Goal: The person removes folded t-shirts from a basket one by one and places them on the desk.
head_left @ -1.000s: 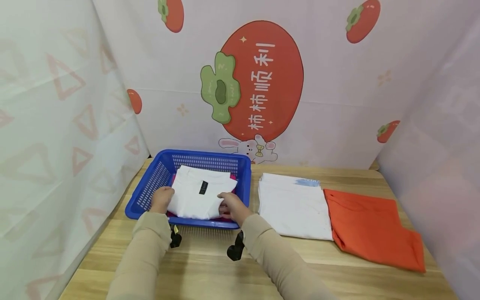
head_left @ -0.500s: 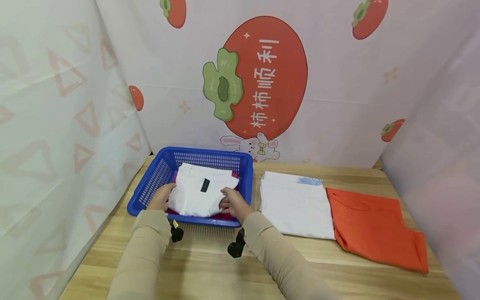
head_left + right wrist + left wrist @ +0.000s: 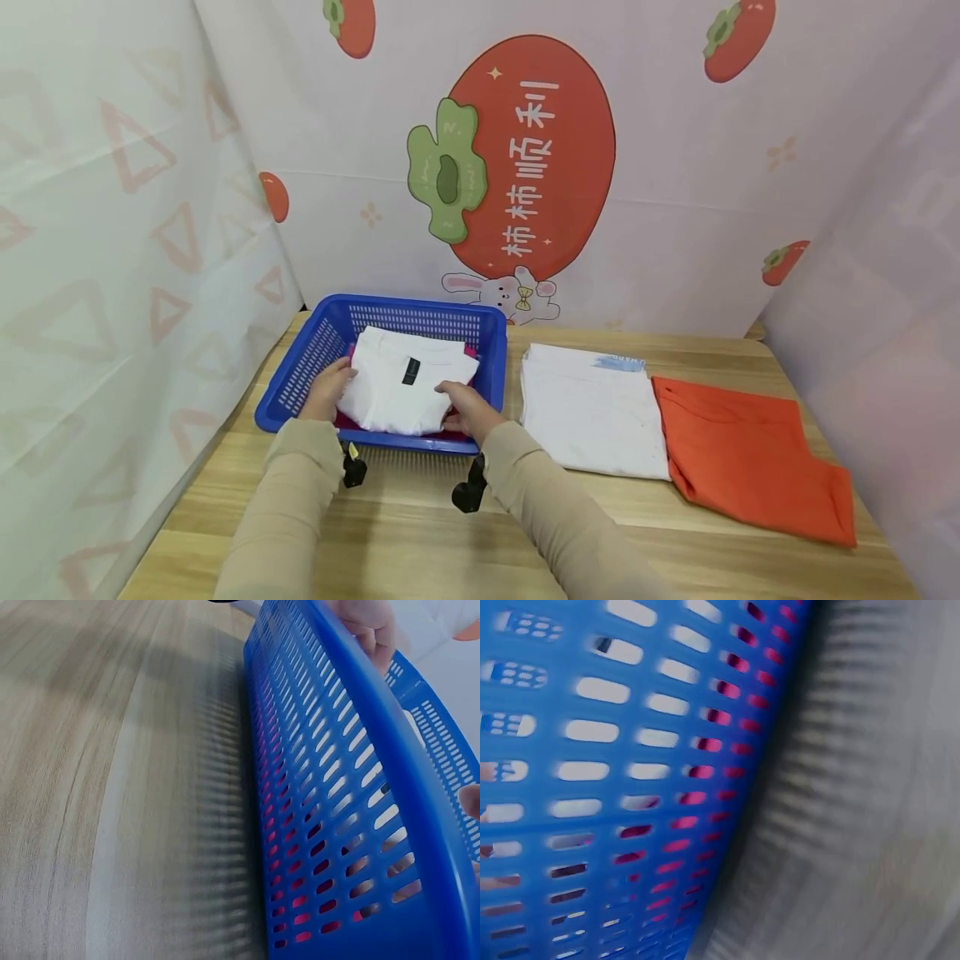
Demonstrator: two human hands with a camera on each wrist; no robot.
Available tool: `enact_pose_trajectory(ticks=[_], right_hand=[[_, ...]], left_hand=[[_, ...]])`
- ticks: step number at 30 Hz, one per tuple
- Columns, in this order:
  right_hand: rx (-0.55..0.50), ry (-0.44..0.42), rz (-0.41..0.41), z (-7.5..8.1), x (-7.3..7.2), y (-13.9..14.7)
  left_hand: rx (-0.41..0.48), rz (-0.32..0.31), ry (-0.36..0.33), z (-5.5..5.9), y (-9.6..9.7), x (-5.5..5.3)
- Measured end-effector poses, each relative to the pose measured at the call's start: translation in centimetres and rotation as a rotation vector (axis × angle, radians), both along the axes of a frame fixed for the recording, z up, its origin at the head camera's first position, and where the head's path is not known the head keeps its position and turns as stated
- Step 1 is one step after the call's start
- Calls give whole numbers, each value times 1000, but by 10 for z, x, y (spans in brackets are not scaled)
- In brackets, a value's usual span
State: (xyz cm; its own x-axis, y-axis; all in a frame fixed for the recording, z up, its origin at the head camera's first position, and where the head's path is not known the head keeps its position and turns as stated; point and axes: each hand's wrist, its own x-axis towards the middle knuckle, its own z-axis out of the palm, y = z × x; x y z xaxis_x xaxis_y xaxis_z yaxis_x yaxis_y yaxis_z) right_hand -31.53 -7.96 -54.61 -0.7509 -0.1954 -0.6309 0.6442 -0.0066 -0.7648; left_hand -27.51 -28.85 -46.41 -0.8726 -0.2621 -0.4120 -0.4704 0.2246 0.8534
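Note:
A folded white T-shirt (image 3: 401,404) with a black neck label lies inside a blue plastic basket (image 3: 420,442), on top of magenta cloth (image 3: 469,352). My left hand (image 3: 327,392) pinches the shirt's left edge. On the opposite side, my right hand (image 3: 471,408) holds the right edge, thumb on top and fingers partly hidden beneath the fabric. Through the slots of the basket wall (image 3: 622,795), the left wrist view shows white fabric above magenta cloth. In the right wrist view, parts of both hands appear beyond the basket rim (image 3: 405,772).
Right of the basket, a folded white garment (image 3: 588,417) with a blue print lies on the wooden table (image 3: 420,542). Folded orange cloth (image 3: 750,458) lies beside it. A patterned curtain (image 3: 675,167) stands behind, with light fabric walls on both sides.
The hands shift slightly along the shirt's edges; the right fingers spread, then its thumb comes back down on the fabric. The shirt stays in the basket. The head view has moved a little.

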Motion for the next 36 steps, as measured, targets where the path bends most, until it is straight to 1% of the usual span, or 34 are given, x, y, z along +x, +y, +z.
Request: enact_pose_trajectory(ticks=[1, 2, 4, 5, 6, 8, 9, 11, 13, 15, 17, 19, 21, 22, 23, 24, 25, 26, 28, 29, 30, 31, 32, 34, 35, 36], right_hand=[[10, 7, 13, -10, -5, -2], [12, 10, 30, -25, -14, -3], [46, 15, 49, -44, -24, -6], [65, 8, 56, -49, -27, -8], [78, 12, 70, -60, -33, -10], [79, 36, 114, -80, -43, -11], [81, 37, 129, -88, -47, -12], [63, 66, 159, -100, -51, -12], [67, 104, 167, -107, -53, -11], [75, 148, 160, -106, -50, -11], [106, 187, 142, -99, -45, -12], [126, 205, 121, -92, -42, -13], [132, 210, 112, -88, -41, -13], [156, 202, 108, -82, -38, -14], [146, 198, 109, -78, -36, -14], [134, 201, 109, -72, -32, -13], [143, 197, 114, -59, -26, -12], [144, 191, 118, -42, -17, -10], [153, 191, 124, -1, 3, -6], [148, 193, 129, 18, 13, -4], [157, 211, 133, 37, 22, -2], [174, 223, 141, 55, 31, 0], [174, 247, 151, 68, 36, 3], [178, 293, 179, 90, 45, 8], [179, 319, 193, 98, 48, 10], [178, 345, 206, 102, 49, 12]], left_hand=[[-21, -35, 9, -1, 0, -1], [-39, -71, 13, -2, 1, -2], [-82, -142, 12, -4, 1, -3], [-108, -174, 10, -6, 1, -4], [-139, -202, 4, -7, 1, -4], [-168, -228, -4, -10, 1, -6], [-183, -234, -6, -10, 1, -6], [-191, -234, -10, -11, 1, -6], [-199, -222, -6, -11, 1, -5], [-206, -213, -1, -10, 1, -4], [-219, -203, 10, -12, 1, -4], [-238, -201, 22, -15, -1, -7], [-247, -216, 43, -24, -7, -12], [-251, -230, 54, -30, -10, -14], [-229, -252, 116, -47, -20, -21], [-232, -263, 116, -52, -22, -23], [-234, -268, 112, -55, -24, -24], [-229, -275, 115, -57, -25, -24], [-216, -264, 107, -52, -22, -21], [-227, -260, 103, -49, -20, -19], [-258, -239, 49, -31, -10, -11], [-252, -236, 60, -25, -7, -8], [-249, -231, 71, -19, -5, -5], [-251, -213, 70, -7, -1, -1], [-248, -208, 82, -3, -1, 0], [-229, -196, 94, 2, 0, 2]])
